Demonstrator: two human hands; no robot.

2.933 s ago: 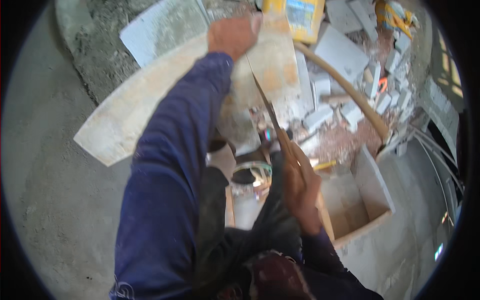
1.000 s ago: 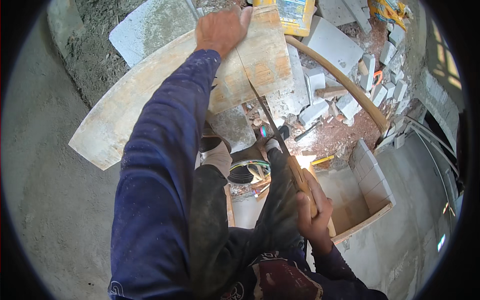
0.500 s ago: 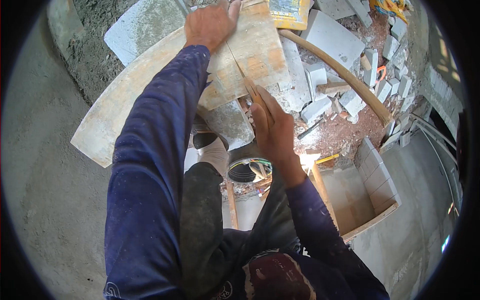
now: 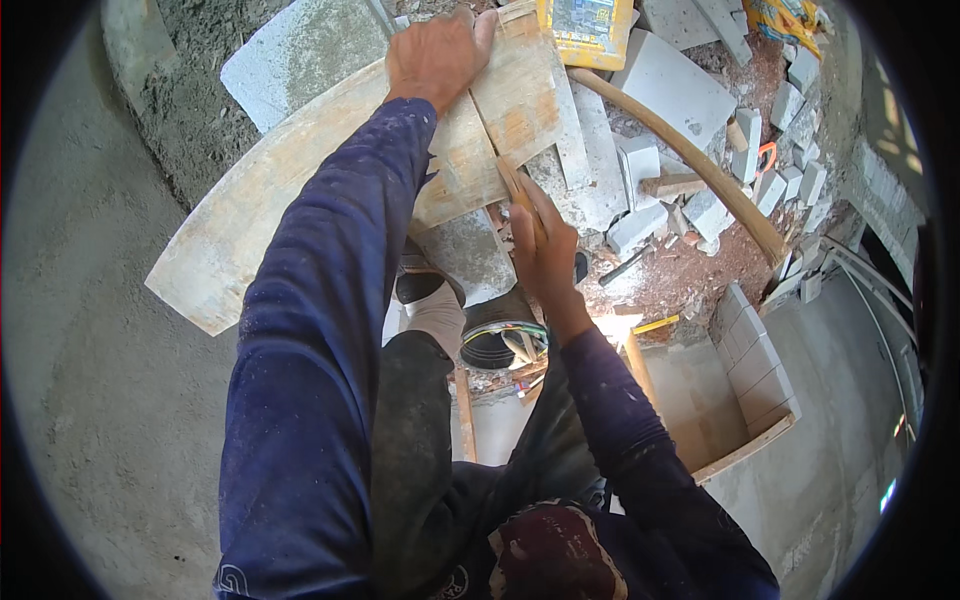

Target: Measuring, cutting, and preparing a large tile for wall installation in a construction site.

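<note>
While the left hand (image 4: 438, 55) presses on the pale board (image 4: 300, 185) ahead of the knees (image 4: 415, 360), thumb apart, finger curl unclear, the right hand (image 4: 548, 248) wraps snugly around a wooden-handled saw (image 4: 513, 184), its blade in the board's slit

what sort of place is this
Probably a building or renovation site: pale block pieces lie on reddish ground, bare grey concrete shows at the left, and the right hand holds a wooden-handled saw.

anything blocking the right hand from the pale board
Nothing visible blocks it: only the saw, gripped by the right hand, lies between, in line with the slit in the pale board. The left hand rests on the board near the slit's far end.
</note>
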